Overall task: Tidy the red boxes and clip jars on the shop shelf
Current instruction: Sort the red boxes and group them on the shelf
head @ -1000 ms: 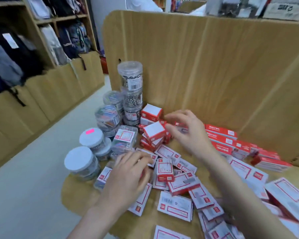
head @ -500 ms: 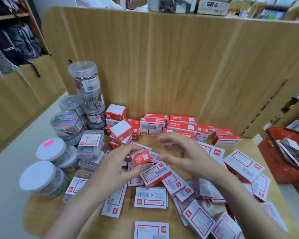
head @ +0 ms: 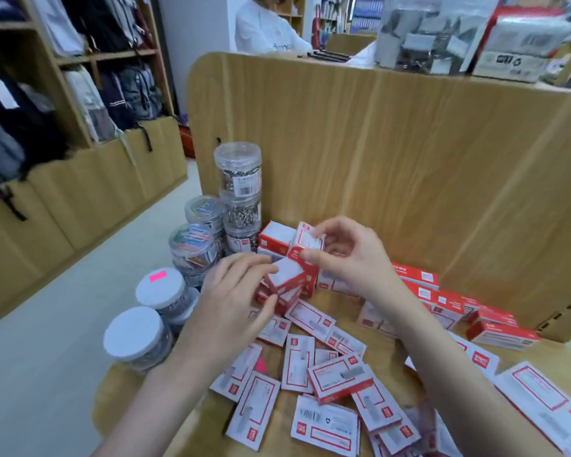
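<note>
While most red boxes (head: 340, 384) lie scattered on shelf (head: 139, 400): left hand (head: 234, 305) pinching small box (head: 285, 275), right hand (head: 350, 258) pinching another (head: 307, 240); clip jars (head: 238, 196) stacked, tidying barely begun.

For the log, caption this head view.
Both hands stacking small red boxes beside clip jars on a wooden shelf.

Not much legible here. Barcode label on tall clip jar (head: 238, 173), digits too blurry. Barcode plus recycling mark on flat red box (head: 324, 429) at front, small print unreadable. Red logo squares on boxes (brand not readable). Pink sticker (head: 158, 276) on white jar lid, blank. Grey carton (head: 511, 59) up top: print smeared.
</note>
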`<act>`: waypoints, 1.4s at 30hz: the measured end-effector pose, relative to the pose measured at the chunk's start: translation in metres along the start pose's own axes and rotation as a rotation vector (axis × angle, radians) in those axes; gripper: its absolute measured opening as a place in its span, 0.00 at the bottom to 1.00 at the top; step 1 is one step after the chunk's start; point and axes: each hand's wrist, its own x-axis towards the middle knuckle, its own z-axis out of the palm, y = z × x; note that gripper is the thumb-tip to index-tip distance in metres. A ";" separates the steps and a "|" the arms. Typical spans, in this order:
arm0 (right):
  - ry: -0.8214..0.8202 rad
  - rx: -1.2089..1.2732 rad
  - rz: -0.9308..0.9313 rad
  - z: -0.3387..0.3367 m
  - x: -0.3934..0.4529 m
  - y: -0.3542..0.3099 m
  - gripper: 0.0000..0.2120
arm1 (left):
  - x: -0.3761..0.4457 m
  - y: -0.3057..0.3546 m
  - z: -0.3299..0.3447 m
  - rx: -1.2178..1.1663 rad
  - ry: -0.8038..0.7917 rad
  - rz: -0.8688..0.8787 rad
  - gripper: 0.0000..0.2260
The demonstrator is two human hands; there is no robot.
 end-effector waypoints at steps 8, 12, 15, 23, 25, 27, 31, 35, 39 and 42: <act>0.095 -0.550 -0.362 0.050 0.040 0.025 0.11 | 0.001 -0.011 0.014 0.163 -0.060 0.001 0.17; 0.133 -0.484 -0.295 0.020 0.033 0.013 0.13 | 0.000 -0.009 0.010 0.096 -0.020 -0.024 0.15; 0.136 -0.509 -0.225 -0.018 0.009 0.014 0.11 | 0.002 0.003 0.010 0.010 0.025 0.017 0.14; -0.079 -0.525 -0.094 -0.058 -0.077 0.036 0.08 | -0.006 0.028 0.034 -0.165 -0.258 0.186 0.14; -0.164 -0.556 -0.129 -0.057 -0.091 0.035 0.12 | -0.011 0.034 0.039 -0.142 -0.392 0.193 0.21; -0.185 -0.567 -0.121 -0.057 -0.099 0.033 0.12 | -0.015 0.041 0.042 -0.097 -0.538 0.155 0.30; -0.049 -0.553 -0.097 -0.062 -0.117 0.038 0.08 | -0.022 0.048 0.050 -0.074 -0.589 0.109 0.36; -0.026 -0.507 -0.057 -0.064 -0.137 0.044 0.09 | -0.024 0.053 0.050 -0.327 -0.495 -0.097 0.19; -0.041 -0.449 -0.003 -0.055 -0.144 0.047 0.10 | -0.018 0.060 0.041 -0.662 -0.480 -0.353 0.19; -0.044 -0.302 0.033 -0.050 -0.139 0.043 0.19 | -0.014 0.066 0.035 -0.792 -0.503 -0.361 0.16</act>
